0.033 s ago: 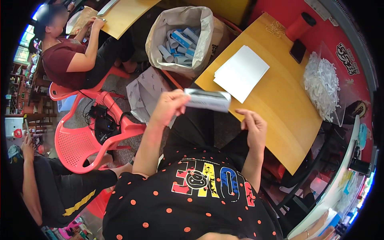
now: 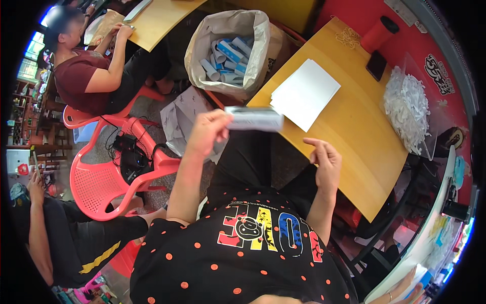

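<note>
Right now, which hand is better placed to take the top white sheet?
Probably the right hand: it looks empty and is nearer the white sheets, while the left hand holds the grey-white tube.

The left fingers (image 2: pixel 223 121) pinch while the right fingers (image 2: pixel 316 145) curl, index pointing leftward.

Grey-white roll (image 2: pixel 255 120), white sheets (image 2: pixel 307 93), yellow-brown table (image 2: pixel 362 152), orange-dotted black shirt (image 2: pixel 238 266)

One left hand (image 2: pixel 208 130), one right hand (image 2: pixel 326 163) and one pale tube (image 2: pixel 258 120); two wooden counters (image 2: pixel 349 147); one stack of white sheets (image 2: pixel 306 93); one dark phone (image 2: pixel 376 66); one red cylinder (image 2: pixel 378 35); one big paper bag (image 2: pixel 260 38), its tubes (image 2: pixel 228 52) too overlapped to count; at least two other people (image 2: pixel 88 76).
</note>
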Tool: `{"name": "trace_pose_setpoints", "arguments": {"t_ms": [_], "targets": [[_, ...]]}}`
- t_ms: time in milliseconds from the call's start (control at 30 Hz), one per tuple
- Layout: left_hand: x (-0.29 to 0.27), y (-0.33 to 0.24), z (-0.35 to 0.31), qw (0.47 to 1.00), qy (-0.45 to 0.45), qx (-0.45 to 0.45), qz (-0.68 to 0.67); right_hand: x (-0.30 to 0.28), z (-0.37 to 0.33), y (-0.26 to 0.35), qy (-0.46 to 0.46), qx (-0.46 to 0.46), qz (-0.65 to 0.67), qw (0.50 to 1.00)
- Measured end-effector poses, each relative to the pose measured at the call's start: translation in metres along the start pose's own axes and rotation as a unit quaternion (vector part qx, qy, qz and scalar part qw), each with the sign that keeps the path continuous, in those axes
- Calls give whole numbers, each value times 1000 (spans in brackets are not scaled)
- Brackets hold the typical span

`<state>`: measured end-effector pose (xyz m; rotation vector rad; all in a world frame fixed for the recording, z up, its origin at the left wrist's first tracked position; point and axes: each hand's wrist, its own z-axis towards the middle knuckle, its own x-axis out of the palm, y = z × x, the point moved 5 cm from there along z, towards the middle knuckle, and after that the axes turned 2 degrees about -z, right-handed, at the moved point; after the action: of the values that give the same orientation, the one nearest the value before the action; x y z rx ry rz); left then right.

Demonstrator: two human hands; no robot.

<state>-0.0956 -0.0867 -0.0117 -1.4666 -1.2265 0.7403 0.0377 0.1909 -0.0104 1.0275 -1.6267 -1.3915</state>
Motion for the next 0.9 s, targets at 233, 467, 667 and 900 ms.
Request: {"name": "trace_pose_setpoints", "arguments": {"t_ms": [233, 467, 667, 900], "targets": [[-73, -30, 133, 967, -187, 156, 72, -26, -7, 4, -65, -35, 56, 996], [-38, 0, 215, 991, -84, 76, 66, -12, -9, 8, -56, -25, -4, 998], [1, 31, 125, 996, 45, 48, 68, 6, 27, 37, -51, -309, -427, 848], [-18, 73, 24, 999, -17, -23, 24, 16, 42, 16, 41, -328, -610, 720]]}}
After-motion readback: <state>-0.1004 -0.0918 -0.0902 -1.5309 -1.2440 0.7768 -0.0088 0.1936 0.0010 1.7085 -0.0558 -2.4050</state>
